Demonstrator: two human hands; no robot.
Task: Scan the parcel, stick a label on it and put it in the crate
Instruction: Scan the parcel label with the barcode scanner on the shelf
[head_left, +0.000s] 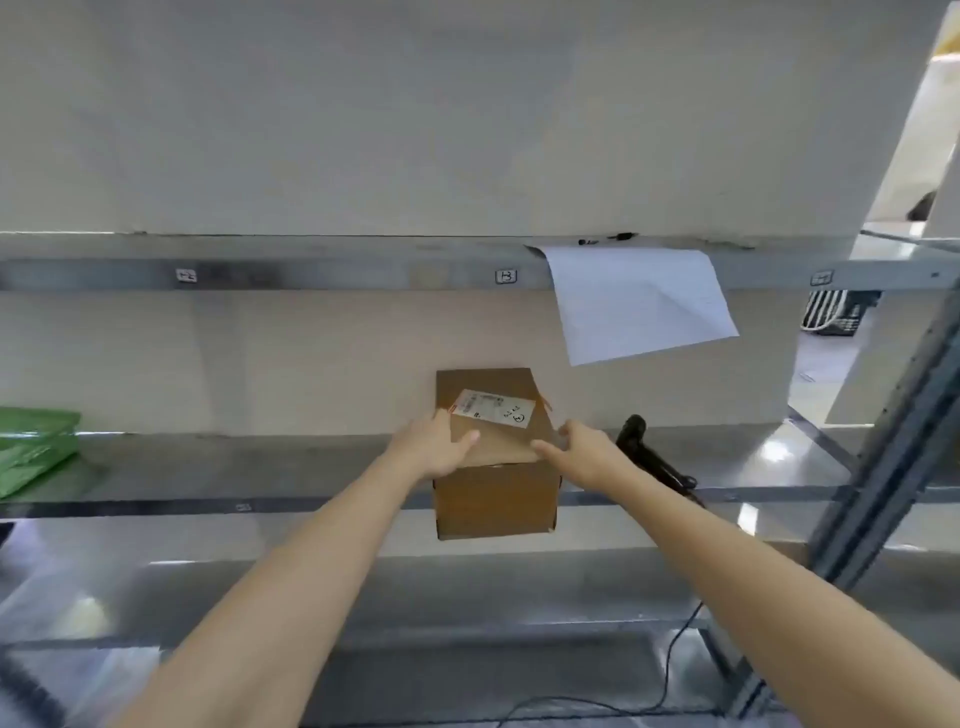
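A brown cardboard parcel (496, 499) sits at the front edge of a metal shelf (260, 467), overhanging it a little. A white label (493, 408) with print lies on its top. My left hand (434, 444) grips the parcel's top left edge, thumb on top. On the top right edge rests my right hand (582, 449), fingers pressed against the cardboard. A black handheld scanner (649, 449) lies on the shelf just right of the parcel, its cable trailing down.
A green plastic crate (31, 447) stands on the shelf at far left. A white paper sheet (639, 301) hangs from the upper shelf rail (337, 273) above the parcel. A grey upright post (883, 467) rises on the right.
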